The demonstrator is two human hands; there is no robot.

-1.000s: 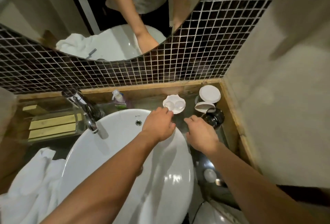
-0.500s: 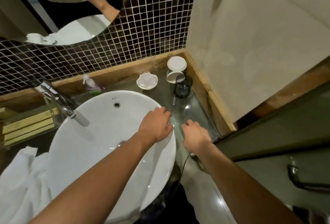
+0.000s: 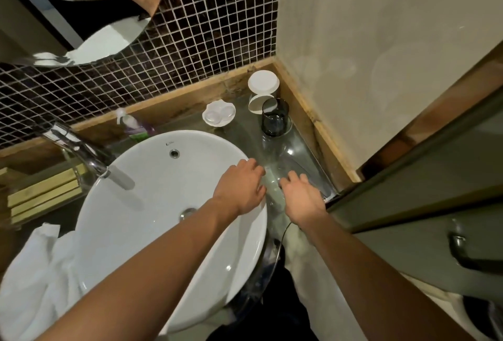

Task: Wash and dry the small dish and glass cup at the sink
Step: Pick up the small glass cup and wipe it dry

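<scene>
The small white dish (image 3: 218, 114) sits on the glass counter behind the basin. To its right stands a smoky dark glass cup (image 3: 275, 117), upright near the corner. My left hand (image 3: 241, 185) rests on the right rim of the round white basin (image 3: 152, 204), fingers loosely curled, holding nothing. My right hand (image 3: 300, 196) lies palm down on the glass counter (image 3: 294, 155) just right of the basin, also holding nothing. Both hands are well short of the dish and the cup.
A chrome faucet (image 3: 81, 150) reaches over the basin's left side. A white towel (image 3: 32, 272) lies at the lower left. A white lidded jar (image 3: 262, 90) stands behind the cup, a small soap bottle (image 3: 136, 127) by the backsplash. A wall closes the right.
Both hands have drawn back from the dish and cup toward me, onto the basin rim and the front of the counter. The view has swung right and pulled away.
</scene>
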